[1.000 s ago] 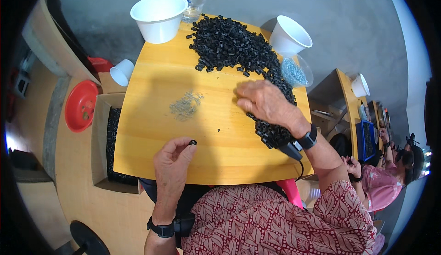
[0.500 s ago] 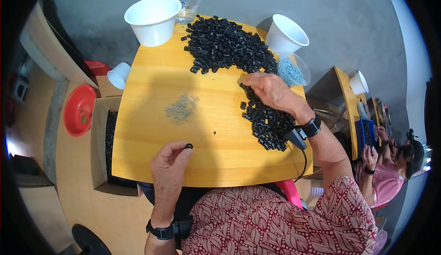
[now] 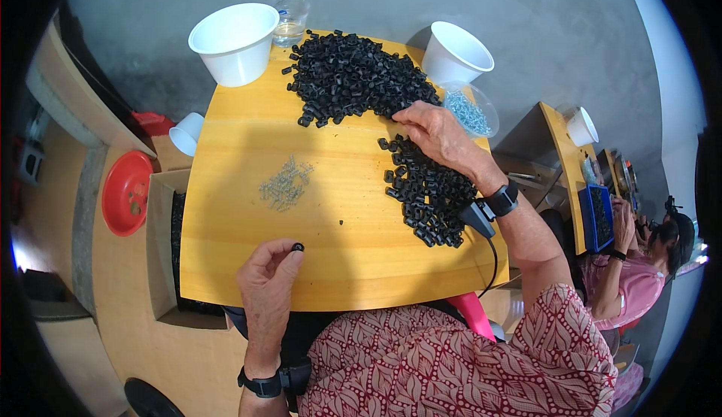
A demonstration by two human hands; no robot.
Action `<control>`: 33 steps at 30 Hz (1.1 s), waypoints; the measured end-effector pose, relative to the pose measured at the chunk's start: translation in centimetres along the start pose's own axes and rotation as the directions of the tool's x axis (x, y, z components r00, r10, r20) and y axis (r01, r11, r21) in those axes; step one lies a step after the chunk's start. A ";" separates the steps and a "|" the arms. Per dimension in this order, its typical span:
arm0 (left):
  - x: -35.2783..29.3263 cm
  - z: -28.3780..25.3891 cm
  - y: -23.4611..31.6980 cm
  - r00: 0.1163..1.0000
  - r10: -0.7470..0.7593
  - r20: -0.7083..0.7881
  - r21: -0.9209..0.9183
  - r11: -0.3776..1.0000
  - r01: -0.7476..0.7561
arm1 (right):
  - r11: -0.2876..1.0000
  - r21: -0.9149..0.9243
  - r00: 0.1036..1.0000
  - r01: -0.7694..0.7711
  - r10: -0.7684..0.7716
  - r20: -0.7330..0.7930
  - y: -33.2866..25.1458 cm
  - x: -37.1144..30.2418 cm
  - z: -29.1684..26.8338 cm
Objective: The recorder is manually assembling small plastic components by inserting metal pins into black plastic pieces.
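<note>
My left hand [image 3: 267,270] is over the near left part of the table, thumb and forefinger closed on a small black plastic piece [image 3: 298,247] with a hole in it. My right hand [image 3: 432,133] reaches to the near edge of a large heap of black plastic pieces [image 3: 361,75]. Its fingertips are pinched together there, and what lies between them is hidden. Under and beside that wrist spreads a smaller group of black pieces [image 3: 429,199]. Left of the middle lies a loose scatter of small silvery screws [image 3: 286,184] on the yellow wooden table [image 3: 248,135].
A white bowl [image 3: 235,45] and a clear cup [image 3: 291,22] stand at the far left. At the far right are another white bowl [image 3: 457,52] and a clear tub of screws [image 3: 468,112]. A cable [image 3: 495,266] hangs from my right wrist. A co-worker [image 3: 632,266] sits at right.
My right hand has moved from the top of the smaller group to the edge of the large heap. My left hand keeps its pinch on the black piece. The whole view has shifted slightly.
</note>
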State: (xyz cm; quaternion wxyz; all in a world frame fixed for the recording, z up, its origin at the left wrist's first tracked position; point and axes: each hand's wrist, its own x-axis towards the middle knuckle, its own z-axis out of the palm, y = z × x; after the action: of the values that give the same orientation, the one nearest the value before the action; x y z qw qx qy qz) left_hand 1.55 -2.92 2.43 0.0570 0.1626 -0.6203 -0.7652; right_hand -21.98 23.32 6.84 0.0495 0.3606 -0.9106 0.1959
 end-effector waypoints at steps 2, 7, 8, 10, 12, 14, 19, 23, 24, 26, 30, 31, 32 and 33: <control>0.1 0.0 0.0 1.000 0.004 0.008 -0.009 1.000 -0.004 | 0.998 0.007 0.998 -0.064 0.063 0.029 0.1 0.4 -0.3; 0.1 -0.1 0.0 1.000 0.006 0.009 -0.022 1.000 -0.006 | 0.994 -0.070 0.987 -0.086 0.094 0.134 0.8 1.0 0.7; 0.1 -0.1 0.1 1.000 0.004 0.011 -0.024 1.000 -0.004 | 0.995 -0.083 0.985 -0.060 0.072 0.154 1.1 1.0 1.0; 0.0 0.0 0.2 1.000 0.002 0.009 -0.025 1.000 -0.001 | 0.994 -0.079 0.984 -0.071 0.083 0.156 1.5 1.0 1.3; 0.0 0.1 0.4 1.000 -0.005 -0.001 0.012 1.000 0.005 | 0.994 -0.073 0.983 -0.080 0.091 0.161 1.4 1.1 1.5; 0.0 -0.1 0.1 1.000 0.003 -0.007 0.013 1.000 -0.003 | 0.989 -0.069 0.972 -0.132 0.142 0.188 0.8 1.4 1.5; 0.0 0.2 -0.7 0.999 0.029 -0.022 -0.053 0.998 -0.030 | 0.991 -0.070 0.979 -0.112 0.122 0.165 -0.6 1.3 1.4; 0.1 0.3 -0.6 1.000 0.014 0.007 -0.100 0.995 -0.013 | 0.998 -0.046 0.999 0.038 -0.038 -0.011 -2.4 1.1 1.4; 0.0 0.2 -0.7 1.000 0.016 0.025 -0.114 0.993 -0.013 | 0.999 -0.034 0.999 0.039 -0.040 -0.031 -2.6 1.4 1.4; 0.1 0.2 -0.9 0.999 0.014 0.030 -0.120 0.993 -0.010 | 0.999 -0.052 0.995 0.005 -0.010 -0.101 -2.0 1.8 0.6; 0.2 0.1 -0.7 0.999 0.014 0.032 -0.109 0.994 -0.011 | 0.989 -0.014 0.989 -0.144 0.145 0.042 0.5 1.5 0.2; 0.2 0.1 -0.8 0.999 0.018 0.037 -0.112 0.994 -0.014 | 0.989 -0.020 0.989 -0.146 0.146 0.038 0.5 1.4 0.2; 0.2 0.1 -0.9 0.999 0.021 0.031 -0.106 0.994 -0.018 | 0.983 -0.015 0.979 -0.182 0.183 0.086 0.4 1.5 0.4; 0.2 0.1 -1.0 0.999 0.024 0.025 -0.100 0.995 -0.022 | 0.976 -0.011 0.967 -0.219 0.219 0.134 0.5 1.5 0.6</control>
State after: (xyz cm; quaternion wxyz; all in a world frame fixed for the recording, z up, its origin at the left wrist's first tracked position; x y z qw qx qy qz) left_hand 1.40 -2.63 1.46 0.0657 0.1425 -0.5839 -0.7965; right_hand -23.43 22.44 6.49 -0.0344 0.2703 -0.9457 0.1772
